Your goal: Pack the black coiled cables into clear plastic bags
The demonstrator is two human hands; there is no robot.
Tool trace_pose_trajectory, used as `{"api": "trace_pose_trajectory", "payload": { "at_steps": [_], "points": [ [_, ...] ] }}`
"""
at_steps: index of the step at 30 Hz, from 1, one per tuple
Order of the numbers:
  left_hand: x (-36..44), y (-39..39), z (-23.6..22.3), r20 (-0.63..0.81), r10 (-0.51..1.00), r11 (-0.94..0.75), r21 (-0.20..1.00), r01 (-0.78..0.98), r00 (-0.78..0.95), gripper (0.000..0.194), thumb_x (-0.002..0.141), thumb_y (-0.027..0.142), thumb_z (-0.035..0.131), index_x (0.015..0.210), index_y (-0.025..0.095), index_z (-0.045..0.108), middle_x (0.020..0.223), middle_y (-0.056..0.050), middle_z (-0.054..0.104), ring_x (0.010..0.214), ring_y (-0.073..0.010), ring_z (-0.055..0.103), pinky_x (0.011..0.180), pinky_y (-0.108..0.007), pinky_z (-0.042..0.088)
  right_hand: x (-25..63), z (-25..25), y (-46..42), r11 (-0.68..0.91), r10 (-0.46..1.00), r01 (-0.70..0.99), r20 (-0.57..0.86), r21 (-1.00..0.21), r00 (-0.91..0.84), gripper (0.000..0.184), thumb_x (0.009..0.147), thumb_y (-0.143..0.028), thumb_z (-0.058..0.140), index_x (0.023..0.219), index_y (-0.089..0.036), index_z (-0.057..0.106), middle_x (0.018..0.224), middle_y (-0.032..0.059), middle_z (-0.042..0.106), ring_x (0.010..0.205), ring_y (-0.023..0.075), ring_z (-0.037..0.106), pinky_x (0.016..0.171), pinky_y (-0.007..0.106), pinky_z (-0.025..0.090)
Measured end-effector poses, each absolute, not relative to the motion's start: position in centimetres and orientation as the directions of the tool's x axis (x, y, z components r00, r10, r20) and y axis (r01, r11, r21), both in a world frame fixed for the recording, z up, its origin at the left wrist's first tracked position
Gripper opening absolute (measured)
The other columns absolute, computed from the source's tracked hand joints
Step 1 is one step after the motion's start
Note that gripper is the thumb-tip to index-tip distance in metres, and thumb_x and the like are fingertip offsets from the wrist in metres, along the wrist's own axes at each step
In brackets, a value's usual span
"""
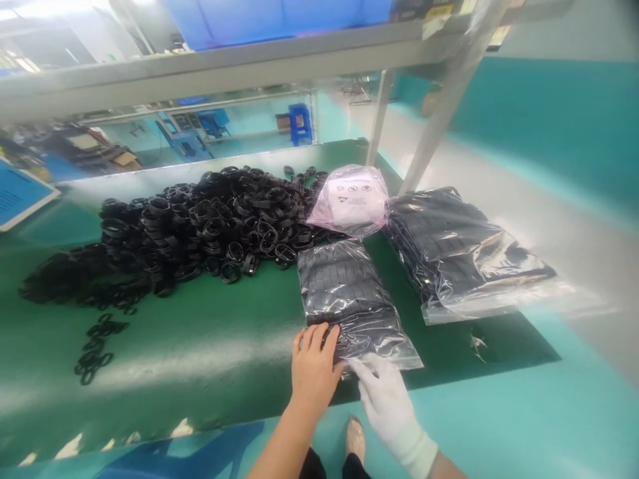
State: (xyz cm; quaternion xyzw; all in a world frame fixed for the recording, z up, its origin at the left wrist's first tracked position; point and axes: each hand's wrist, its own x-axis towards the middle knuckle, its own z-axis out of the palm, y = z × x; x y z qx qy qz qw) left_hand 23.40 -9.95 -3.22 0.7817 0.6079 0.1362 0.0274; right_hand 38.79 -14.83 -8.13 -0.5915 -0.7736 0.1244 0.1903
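A clear plastic bag (344, 283) packed with rows of black coiled cables lies at the front of the green tabletop. My left hand (314, 366), bare, rests on its near left part, fingers slightly spread over the cables and thumb by the mouth edge. On my right hand (387, 396) is a white glove; its fingers are closed on the bag's near edge, close to my left thumb. The undersides of the gloved fingers are hidden.
A big heap of black coiled cables (219, 219) covers the table's back left, with several black rings (94, 349) nearer. A pink-tinted bag (354, 199) sits behind my bag. More filled bags (439, 233) are stacked right. A metal shelf beam (249, 76) crosses above.
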Motion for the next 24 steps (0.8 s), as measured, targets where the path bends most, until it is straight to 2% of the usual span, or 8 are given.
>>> {"api": "trace_pose_trajectory", "payload": {
  "at_steps": [3, 6, 9, 12, 15, 19, 24],
  "points": [
    [23.9, -9.7, -3.0, 0.170, 0.968, -0.216, 0.210, 0.953, 0.182, 0.058, 0.064, 0.028, 0.068, 0.118, 0.027, 0.047, 0.118, -0.003, 0.053, 0.112, -0.0240, 0.044, 0.095, -0.043, 0.033, 39.0, -8.0, -14.5, 0.216, 0.974, 0.893, 0.150, -0.396, -0.169, 0.043, 0.075, -0.014, 0.045, 0.115, -0.027, 0.052, 0.112, 0.0095, 0.051, 0.101, 0.0251, 0.048, 0.086, 0.043, 0.040],
    [23.2, -10.9, -2.7, 0.175, 0.966, -0.228, 0.218, 0.949, 0.191, 0.066, 0.063, 0.030, 0.068, 0.123, 0.026, 0.042, 0.125, -0.004, 0.047, 0.117, -0.0252, 0.039, 0.099, -0.043, 0.029, 39.3, -7.6, -14.7, 0.216, 0.973, 0.884, 0.162, -0.413, -0.162, 0.037, 0.076, -0.015, 0.045, 0.111, -0.024, 0.054, 0.110, 0.0088, 0.053, 0.101, 0.0241, 0.048, 0.086, 0.040, 0.039],
    [22.0, -13.3, -3.0, 0.205, 0.978, -0.065, 0.200, 0.978, 0.024, 0.062, 0.069, 0.027, 0.061, 0.126, 0.021, 0.038, 0.128, -0.007, 0.044, 0.119, -0.0265, 0.036, 0.096, -0.043, 0.029, 38.8, -6.7, -15.2, 0.287, 0.956, 0.850, 0.182, -0.441, -0.229, 0.037, 0.077, -0.014, 0.044, 0.111, -0.026, 0.054, 0.107, 0.0048, 0.057, 0.100, 0.0219, 0.048, 0.087, 0.038, 0.035],
    [21.6, -15.2, -3.8, 0.170, 0.969, 0.139, 0.218, 0.966, -0.177, 0.040, 0.075, 0.026, 0.053, 0.114, 0.016, 0.047, 0.109, -0.009, 0.056, 0.105, -0.0254, 0.045, 0.085, -0.040, 0.035, 37.2, -5.8, -15.5, 0.332, 0.943, 0.815, 0.138, -0.475, -0.303, 0.041, 0.074, -0.010, 0.046, 0.108, -0.031, 0.055, 0.105, -0.0006, 0.059, 0.099, 0.0203, 0.048, 0.088, 0.038, 0.031],
    [21.9, -15.7, -4.3, 0.069, 0.973, 0.196, 0.241, 0.950, -0.219, 0.014, 0.079, 0.027, 0.048, 0.087, 0.020, 0.056, 0.086, -0.004, 0.060, 0.087, -0.0220, 0.050, 0.076, -0.037, 0.035, 35.8, -5.2, -15.0, 0.265, 0.958, 0.851, 0.022, -0.454, -0.286, 0.040, 0.074, -0.013, 0.047, 0.109, -0.030, 0.056, 0.102, 0.0014, 0.061, 0.095, 0.0227, 0.048, 0.084, 0.039, 0.032],
    [22.2, -15.2, -4.3, 0.021, 0.981, 0.178, 0.268, 0.947, -0.191, 0.021, 0.084, 0.024, 0.040, 0.070, 0.021, 0.054, 0.074, -0.001, 0.058, 0.078, -0.0183, 0.049, 0.074, -0.034, 0.032, 35.2, -4.8, -14.5, 0.158, 0.981, 0.896, -0.040, -0.415, -0.191, 0.030, 0.078, -0.021, 0.046, 0.105, -0.024, 0.058, 0.099, 0.0071, 0.060, 0.093, 0.0256, 0.048, 0.080, 0.040, 0.033],
    [21.8, -15.4, -4.3, 0.013, 0.981, 0.182, 0.306, 0.934, -0.195, 0.013, 0.081, 0.026, 0.047, 0.071, 0.021, 0.054, 0.074, 0.000, 0.057, 0.077, -0.0179, 0.047, 0.075, -0.034, 0.030, 34.7, -4.7, -14.9, 0.254, 0.951, 0.839, -0.036, -0.482, -0.308, 0.035, 0.078, -0.016, 0.044, 0.108, -0.031, 0.055, 0.100, 0.0029, 0.059, 0.091, 0.0214, 0.048, 0.083, 0.038, 0.031]
  ]
}}
